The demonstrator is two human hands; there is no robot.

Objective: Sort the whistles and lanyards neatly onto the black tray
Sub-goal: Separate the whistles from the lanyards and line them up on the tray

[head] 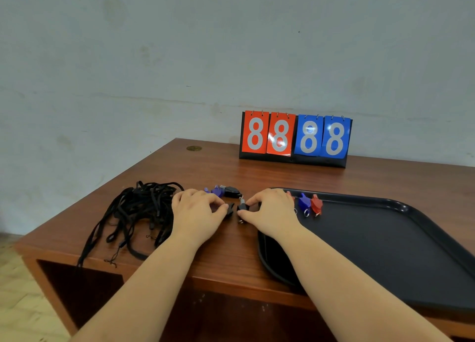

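A black tray (pixel 385 244) lies on the right of the wooden table. At its far left corner stand a blue whistle (pixel 304 202) and a red whistle (pixel 316 204), each with a metal ring. My right hand (pixel 270 210) pinches a black whistle (pixel 242 208) just left of the tray. My left hand (pixel 198 210) pinches a small black clip (pixel 230 209) right beside that whistle. Behind my hands lie a purple whistle (pixel 217 191) and another black whistle (pixel 231 192). A tangled heap of black lanyards (pixel 138 213) covers the table's left side.
A flip scoreboard (pixel 295 137) showing 8s in red and blue stands at the back of the table (pixel 231 251) against the wall. A round brass cap (pixel 194 148) sits in the far left corner. Some lanyard ends hang over the front edge.
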